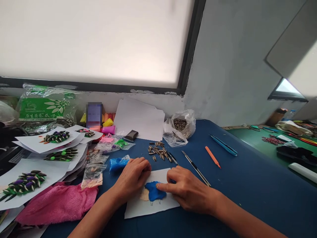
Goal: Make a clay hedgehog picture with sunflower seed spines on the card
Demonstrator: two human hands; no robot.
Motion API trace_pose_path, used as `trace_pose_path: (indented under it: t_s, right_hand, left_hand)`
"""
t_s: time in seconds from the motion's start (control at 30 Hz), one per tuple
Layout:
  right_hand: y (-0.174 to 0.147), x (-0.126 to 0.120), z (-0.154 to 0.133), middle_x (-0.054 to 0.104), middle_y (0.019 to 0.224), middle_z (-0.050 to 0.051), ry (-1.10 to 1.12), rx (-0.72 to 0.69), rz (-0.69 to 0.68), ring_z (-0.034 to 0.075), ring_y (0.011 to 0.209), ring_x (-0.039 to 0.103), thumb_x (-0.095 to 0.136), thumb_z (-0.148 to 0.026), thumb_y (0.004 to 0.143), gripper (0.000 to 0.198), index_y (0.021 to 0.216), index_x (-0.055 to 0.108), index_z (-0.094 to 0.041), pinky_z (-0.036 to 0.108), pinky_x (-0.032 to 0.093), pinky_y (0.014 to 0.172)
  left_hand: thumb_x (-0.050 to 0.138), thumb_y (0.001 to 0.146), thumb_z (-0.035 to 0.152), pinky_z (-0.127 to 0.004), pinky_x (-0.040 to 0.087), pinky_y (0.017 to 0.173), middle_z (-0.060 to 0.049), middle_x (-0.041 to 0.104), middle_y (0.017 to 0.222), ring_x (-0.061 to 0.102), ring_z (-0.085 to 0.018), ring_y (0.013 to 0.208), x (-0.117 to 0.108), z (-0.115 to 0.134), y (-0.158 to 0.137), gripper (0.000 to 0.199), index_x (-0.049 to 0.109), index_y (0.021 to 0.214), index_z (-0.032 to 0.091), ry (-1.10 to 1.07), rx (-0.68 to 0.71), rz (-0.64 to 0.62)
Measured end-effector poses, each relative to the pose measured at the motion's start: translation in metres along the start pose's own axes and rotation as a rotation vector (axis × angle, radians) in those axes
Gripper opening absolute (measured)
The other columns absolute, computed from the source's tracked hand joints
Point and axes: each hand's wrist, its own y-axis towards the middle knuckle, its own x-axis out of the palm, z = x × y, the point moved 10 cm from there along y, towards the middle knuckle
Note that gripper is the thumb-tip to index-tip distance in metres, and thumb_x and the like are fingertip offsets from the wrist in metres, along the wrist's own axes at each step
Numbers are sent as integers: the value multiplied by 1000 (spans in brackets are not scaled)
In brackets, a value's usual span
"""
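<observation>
Two bare forearms; the right grip, index finger extended, touches blue clay directly leftward on white paper. The left grip rests curled, farther left. Cannot tell if either holds anything.

a craft workroom, judging by seed pictures and tweezers

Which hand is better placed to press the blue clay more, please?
Probably the right hand: its index finger lies on the blue clay. The left hand is at the edge of the paper.
</observation>
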Motion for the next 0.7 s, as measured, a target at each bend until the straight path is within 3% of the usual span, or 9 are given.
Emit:
trace_pose_path:
  t_s: [0.23, 0.53, 0.67, 0.7]
  right_hand:
    - [0, 4, -2, 53, 83, 6, -97, 17, -36, 18, 73, 42, 44, -10, 90, 39, 122, 62, -21, 31, 29, 66]
    - [-1, 4, 6, 52, 83, 4, 47, 126, -13, 17, 74, 44, 48, -8, 86, 36, 113, 67, -21, 28, 31, 66]
    - [0, 3, 8, 53, 84, 4, 85, 137, 5, 17, 74, 46, 49, -7, 85, 36, 113, 67, -22, 28, 33, 68]
    - [0, 3, 8, 53, 84, 4, 95, 135, 7, 17, 75, 46, 49, -7, 85, 37, 113, 67, -22, 29, 34, 69]
  left_hand:
    - [41, 88, 15, -33, 37, 71, -2, 60, 80, 55, -19, 76, -2, 2, -1, 16, 53, 78, 21, 4, 15, 15]
    - [42, 92, 21, -33, 41, 71, -2, 61, 80, 57, -20, 77, -9, 2, -2, 21, 56, 76, 21, -24, -5, 21]
    - [55, 89, 34, -41, 46, 88, -6, 64, 107, 58, -25, 101, -20, 16, -4, 15, 64, 96, 23, -101, 23, 6]
    - [63, 85, 37, -43, 45, 94, -7, 62, 118, 56, -27, 110, -17, 19, -5, 24, 64, 106, 25, -134, 28, -30]
